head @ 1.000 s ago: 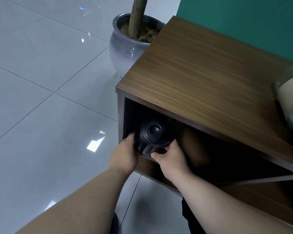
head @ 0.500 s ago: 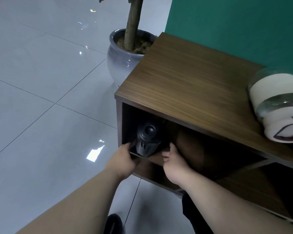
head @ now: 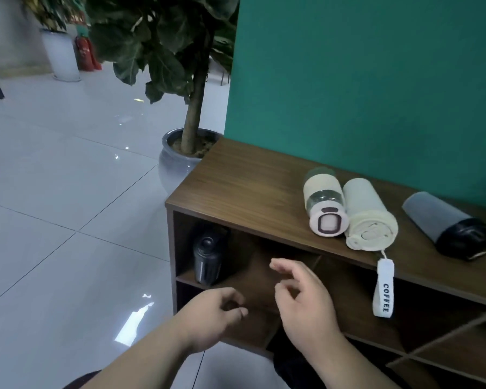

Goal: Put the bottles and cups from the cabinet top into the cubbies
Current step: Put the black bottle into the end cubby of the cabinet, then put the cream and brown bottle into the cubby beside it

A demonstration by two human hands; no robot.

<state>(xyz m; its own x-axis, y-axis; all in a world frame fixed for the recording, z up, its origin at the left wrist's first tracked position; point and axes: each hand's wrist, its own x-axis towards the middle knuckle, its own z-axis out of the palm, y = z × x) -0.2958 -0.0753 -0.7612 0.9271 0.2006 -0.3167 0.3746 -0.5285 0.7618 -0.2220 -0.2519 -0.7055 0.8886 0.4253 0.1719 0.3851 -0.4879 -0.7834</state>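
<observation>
A black bottle [head: 207, 259] stands upright in the top left cubby of the wooden cabinet [head: 244, 189]. On the cabinet top lie three containers on their sides: a cream bottle with a clear band [head: 324, 202], a cream cup [head: 367, 214] whose white "COFFEE" strap [head: 383, 287] hangs over the front edge, and a grey bottle with a black lid [head: 446, 228]. My left hand [head: 212, 315] and my right hand [head: 306, 296] hover in front of the cubbies, both holding nothing, fingers loosely curled and apart.
A potted tree in a grey pot [head: 177, 161] stands on the tiled floor just left of the cabinet. A green wall [head: 362, 80] backs the cabinet. Further cubbies with slanted dividers [head: 446, 338] run along to the right.
Both hands have let go of the black bottle and pulled back out of the cubby. The view has lifted, bringing the three containers on the cabinet top into sight.
</observation>
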